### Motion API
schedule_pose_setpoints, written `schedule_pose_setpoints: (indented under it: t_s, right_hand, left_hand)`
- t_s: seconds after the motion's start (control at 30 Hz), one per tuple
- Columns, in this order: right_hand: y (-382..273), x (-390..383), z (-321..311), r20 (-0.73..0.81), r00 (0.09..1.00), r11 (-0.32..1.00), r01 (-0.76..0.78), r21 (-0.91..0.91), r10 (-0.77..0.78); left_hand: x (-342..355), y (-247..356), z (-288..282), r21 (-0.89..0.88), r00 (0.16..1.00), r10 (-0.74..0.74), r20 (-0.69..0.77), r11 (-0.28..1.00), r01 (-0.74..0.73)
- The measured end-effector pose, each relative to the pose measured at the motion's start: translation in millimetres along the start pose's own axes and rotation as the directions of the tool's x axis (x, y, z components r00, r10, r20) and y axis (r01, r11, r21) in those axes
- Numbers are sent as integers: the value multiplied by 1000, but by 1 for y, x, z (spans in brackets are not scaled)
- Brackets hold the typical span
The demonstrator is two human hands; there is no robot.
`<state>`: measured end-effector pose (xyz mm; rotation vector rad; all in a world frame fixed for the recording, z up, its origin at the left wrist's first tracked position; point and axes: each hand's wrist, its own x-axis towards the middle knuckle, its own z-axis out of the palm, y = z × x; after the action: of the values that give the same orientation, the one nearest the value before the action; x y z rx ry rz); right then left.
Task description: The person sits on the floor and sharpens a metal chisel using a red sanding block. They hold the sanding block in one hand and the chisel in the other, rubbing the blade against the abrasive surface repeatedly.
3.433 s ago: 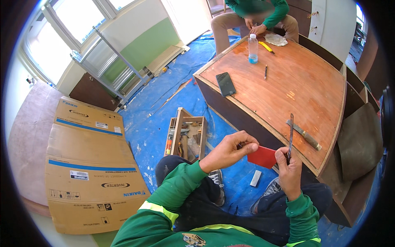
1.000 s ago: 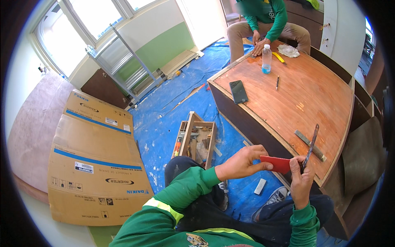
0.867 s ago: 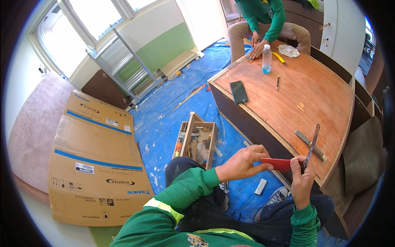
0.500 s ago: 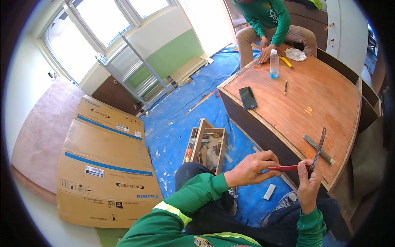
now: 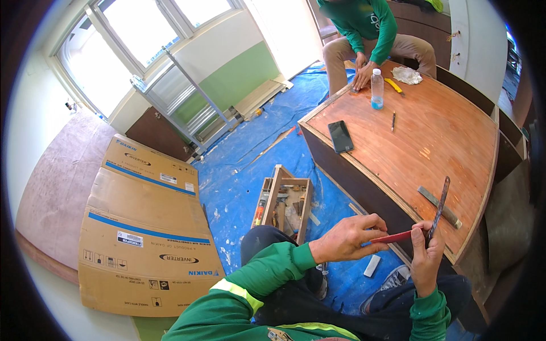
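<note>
Over my lap, a narrow red strip [image 5: 393, 236] stretches between my two hands; its material is hard to make out, perhaps sandpaper. My left hand [image 5: 348, 237] pinches its left end between thumb and fingers. My right hand [image 5: 428, 257] grips the other end along with a dark, narrow saw blade [image 5: 439, 207], which points up and away. Past the blade, a flat grey-brown bar [image 5: 439, 207] lies on the reddish wooden panel [image 5: 421, 153] of a low cabinet.
A phone [image 5: 340, 136], pencil [image 5: 393, 121], bottle [image 5: 377, 91] and yellow cutter [image 5: 393, 86] lie or stand on the panel. A co-worker [image 5: 364, 34] presses both hands on its far corner. A wooden toolbox [image 5: 304, 210], cardboard sheet [image 5: 148, 227] and stepladder [image 5: 190, 102] surround the blue sheeting [image 5: 244, 170].
The red strip has tilted, showing more of its broad face, and my left hand has shifted slightly. My right hand keeps its grip on strip and blade.
</note>
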<state>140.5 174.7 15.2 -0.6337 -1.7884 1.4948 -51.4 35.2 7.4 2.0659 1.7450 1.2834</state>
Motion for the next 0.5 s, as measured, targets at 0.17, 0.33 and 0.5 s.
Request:
schedule_pose_setpoints:
  t_s: [0.17,0.33,0.5]
  right_hand:
    - [-4,-2,4,-7,1000,999,1,-40,-1]
    - [-7,-2,3,25,998,999,-53,-2,53]
    - [5,-2,-1,25,999,999,-29,-28,29]
  left_hand:
    - [-2,4,-4,39,1000,15,-4,999,-15]
    - [-2,4,-3,30,1000,15,7,999,-15]
    - [-4,2,2,20,1000,-3,31,1000,3]
